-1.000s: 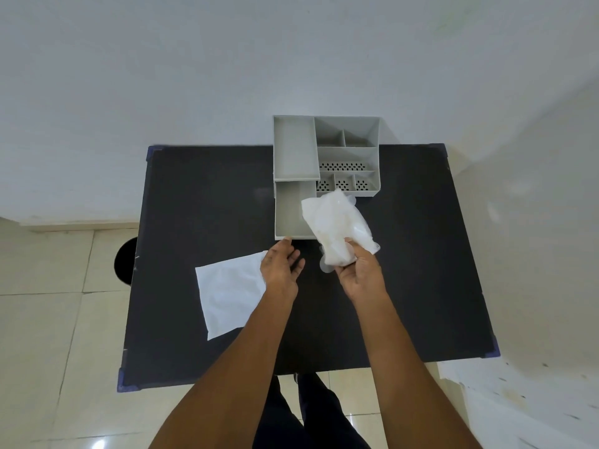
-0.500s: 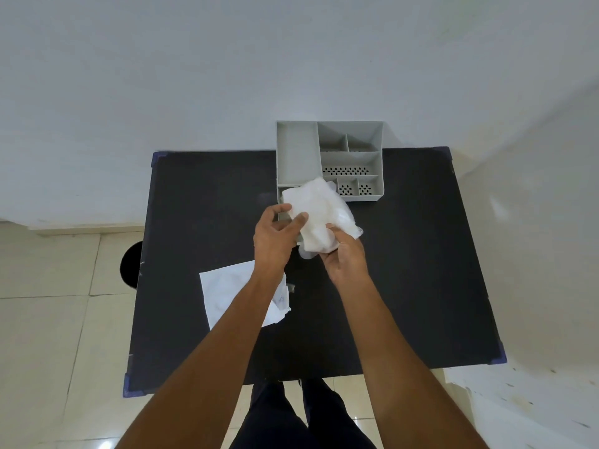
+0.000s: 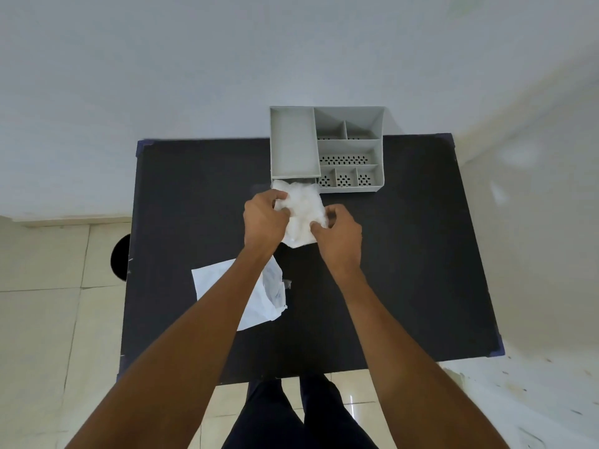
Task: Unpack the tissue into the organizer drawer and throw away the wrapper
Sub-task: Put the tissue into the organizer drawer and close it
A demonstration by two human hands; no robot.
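Observation:
A grey plastic organizer (image 3: pixel 348 150) stands at the back middle of the black table (image 3: pixel 405 254). Its drawer (image 3: pixel 278 182) is pulled out toward me and mostly hidden under the white tissue bundle (image 3: pixel 303 209). My left hand (image 3: pixel 264 220) grips the bundle's left side and my right hand (image 3: pixel 340 236) grips its lower right side, both over the drawer. The flat white wrapper (image 3: pixel 227 286) lies on the table under my left forearm.
A dark round bin (image 3: pixel 120 257) shows on the tiled floor past the table's left edge. White walls rise behind the organizer and to the right. My legs stand at the table's front edge.
Both hands have carried the tissue bundle left and down from above the table onto the pulled-out drawer. My left hand left the wrapper and took hold of the tissue.

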